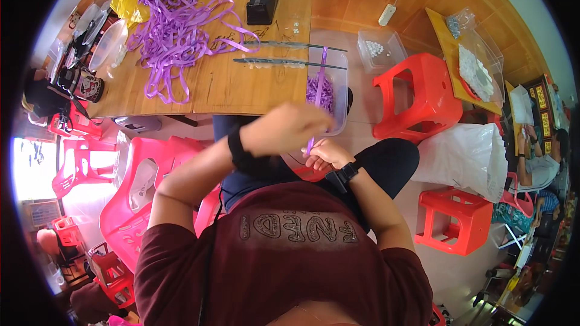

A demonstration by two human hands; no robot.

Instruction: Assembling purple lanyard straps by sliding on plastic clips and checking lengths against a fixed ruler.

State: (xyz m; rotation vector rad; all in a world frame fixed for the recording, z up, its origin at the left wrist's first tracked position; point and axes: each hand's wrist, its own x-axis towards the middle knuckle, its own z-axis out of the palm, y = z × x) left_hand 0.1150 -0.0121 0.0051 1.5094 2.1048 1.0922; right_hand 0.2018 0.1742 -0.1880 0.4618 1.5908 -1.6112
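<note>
The purple ribbon (321,78), pinched in the right hand (329,153) — grip of the left hand (289,128) unclear — could be twisted by uneven pulling.

Glossy, satin-like cloth in purple ribbon (175,42); smooth wood on bench (232,93) (scuffed dark in places); shiny moulded plastic in red stool (436,87); matt cloth in maroon shirt (272,284).

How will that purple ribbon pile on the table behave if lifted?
The purple ribbon pile would likely hang floppy, since its narrow strands bend and loop. It may tangle, as many loops cross. Being thin, flat ribbon, it's probably light for its bulk.
</note>
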